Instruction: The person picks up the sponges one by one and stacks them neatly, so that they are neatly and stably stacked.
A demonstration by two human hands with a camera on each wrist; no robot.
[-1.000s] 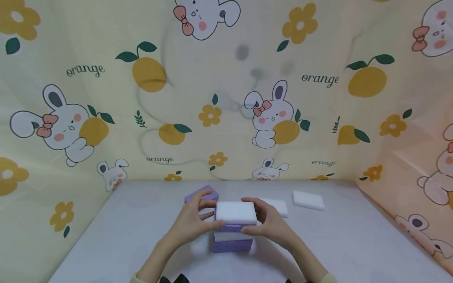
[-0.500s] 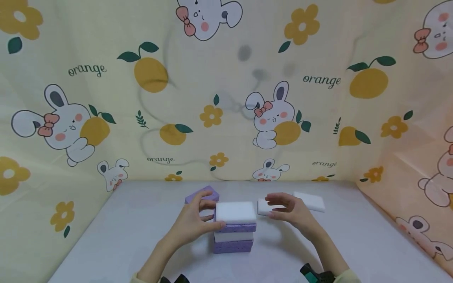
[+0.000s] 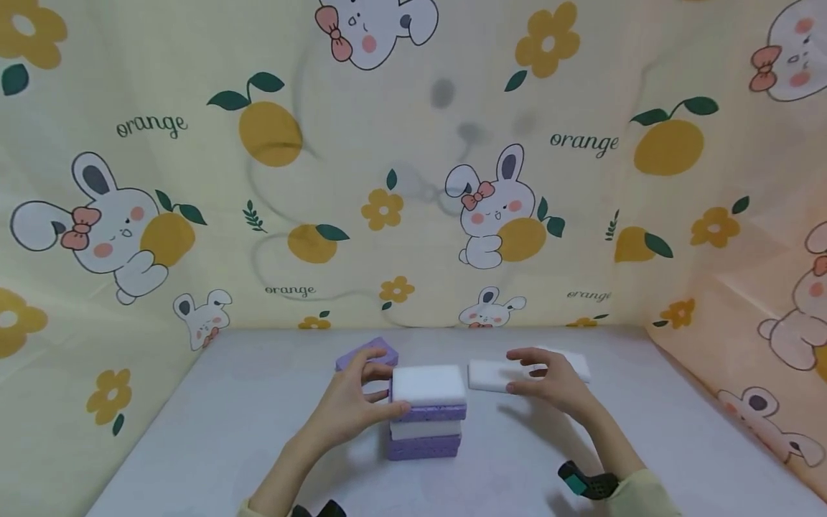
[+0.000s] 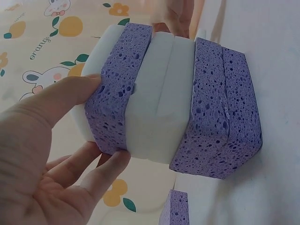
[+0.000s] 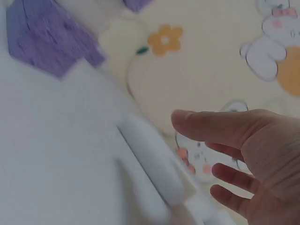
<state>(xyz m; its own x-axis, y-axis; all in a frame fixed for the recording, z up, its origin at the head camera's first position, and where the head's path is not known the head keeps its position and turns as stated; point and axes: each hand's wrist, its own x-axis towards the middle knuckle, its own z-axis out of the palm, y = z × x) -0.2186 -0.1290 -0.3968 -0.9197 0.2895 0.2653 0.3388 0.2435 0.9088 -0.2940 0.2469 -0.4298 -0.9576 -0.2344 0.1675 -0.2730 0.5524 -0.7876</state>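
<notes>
A stack of purple porous sponges and white blocks stands on the table in front of me. My left hand (image 3: 352, 402) pinches the upper purple sponge (image 4: 119, 84) at its left end, thumb in front and fingers behind. A white block (image 3: 429, 385) lies on top of that sponge. Lower down come two white layers, then two purple sponges (image 3: 423, 449) at the bottom. Off to the right, my right hand (image 3: 549, 380) hovers with parted fingers over a flat white block (image 3: 487, 375). In the right wrist view nothing sits between its thumb and fingers.
Behind the left hand lies another purple sponge (image 3: 368, 353). A second white block (image 3: 575, 362) rests at the back right, partly behind the right hand. Patterned cloth (image 3: 413, 237) forms the wall behind and beside the white table (image 3: 245, 424).
My right hand has let go of the stack's right side and moved right, over the loose white blocks. My left hand has stayed at the stack.
</notes>
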